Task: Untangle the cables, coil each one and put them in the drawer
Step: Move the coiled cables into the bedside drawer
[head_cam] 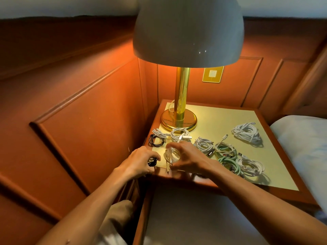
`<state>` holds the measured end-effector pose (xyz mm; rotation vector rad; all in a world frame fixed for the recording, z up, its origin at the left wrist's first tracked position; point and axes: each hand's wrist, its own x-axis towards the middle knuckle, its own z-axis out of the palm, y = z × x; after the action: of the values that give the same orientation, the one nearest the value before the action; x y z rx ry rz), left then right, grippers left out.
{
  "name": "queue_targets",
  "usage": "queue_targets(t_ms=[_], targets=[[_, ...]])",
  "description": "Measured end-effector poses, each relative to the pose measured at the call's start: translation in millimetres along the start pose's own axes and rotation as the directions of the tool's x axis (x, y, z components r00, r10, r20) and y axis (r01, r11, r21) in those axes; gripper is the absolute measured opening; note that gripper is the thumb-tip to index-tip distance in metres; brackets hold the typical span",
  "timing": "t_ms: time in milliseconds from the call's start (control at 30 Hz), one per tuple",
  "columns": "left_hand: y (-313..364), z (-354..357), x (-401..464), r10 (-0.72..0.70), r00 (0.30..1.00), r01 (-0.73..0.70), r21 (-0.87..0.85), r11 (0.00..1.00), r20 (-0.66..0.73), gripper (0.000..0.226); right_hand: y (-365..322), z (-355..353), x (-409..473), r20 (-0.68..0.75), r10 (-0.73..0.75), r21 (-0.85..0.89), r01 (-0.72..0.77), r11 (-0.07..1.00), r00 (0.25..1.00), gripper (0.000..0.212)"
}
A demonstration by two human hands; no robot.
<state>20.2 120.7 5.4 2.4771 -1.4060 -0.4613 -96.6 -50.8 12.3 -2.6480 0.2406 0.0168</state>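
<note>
From your head camera: your left hand [141,160] curls round a small black cable [152,162] at the nightstand [185,179] edge. At its three o'clock, your right hand [187,157] pinches a white coil [170,156]. The open drawer [185,218] lies at six o'clock.

No readable text or markings

No word, label, brand, number or sign can be read on anything in view. The brass wall plate [213,74], set just right of the lamp [182,96] stem, carries a pale square in its middle, but nothing legible is shown on it.
</note>
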Motion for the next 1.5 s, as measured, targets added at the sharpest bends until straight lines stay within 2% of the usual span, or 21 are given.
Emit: queue_targets(t_ms=[333,467,567,700,833,1067,1200,1367,1500], targets=[[10.7,10.8,-27.2,0.009,1.000,-0.010,-0.161,0.987,-0.009,0.040,-3.1,-2.6,-34.7,-0.084,-0.121,-0.076,0.115,0.990,0.989,0.073],[22.0,21.1,-45.8,0.092,0.996,-0.095,-0.259,0.961,-0.021,0.039,-7.6,-2.7,-68.7,-0.102,-0.142,-0.056,0.137,0.989,0.985,0.075],[30.9,32.1,-57.4,0.144,0.989,-0.130,-0.274,0.953,0.030,0.041,-3.4,4.3,-95.1,-0.061,-0.153,-0.050,0.150,0.987,0.986,0.072],[34.7,60.2,-70.3,0.130,0.980,-0.096,-0.213,0.972,0.149,0.044,14.7,27.7,-128.2,0.000,-0.163,-0.005,0.163,0.987,0.987,0.070],[42.4,94.8,-75.0,0.087,0.967,-0.076,-0.052,0.996,0.239,0.046,31.6,64.8,-151.0,0.085,-0.073,0.110,0.063,0.992,0.994,0.067],[48.7,141.2,-70.4,0.035,0.923,-0.092,0.131,0.987,0.384,0.061,40.3,120.0,-156.1,0.264,0.126,0.097,-0.156,0.983,0.956,0.071],[45.5,156.6,-69.6,0.032,0.918,-0.127,0.217,0.968,0.395,0.045,37.0,133.8,-152.9,0.320,0.188,0.039,-0.211,0.977,0.929,0.070],[44.8,165.7,-70.1,0.018,0.936,-0.119,0.269,0.956,0.351,0.037,29.6,144.1,-150.6,0.296,0.291,-0.122,-0.267,0.956,0.910,0.046],[42.6,169.9,-67.9,0.003,0.933,-0.108,0.271,0.956,0.361,0.040,25.3,153.4,-149.4,0.290,0.374,-0.188,-0.330,0.925,0.881,0.059]])
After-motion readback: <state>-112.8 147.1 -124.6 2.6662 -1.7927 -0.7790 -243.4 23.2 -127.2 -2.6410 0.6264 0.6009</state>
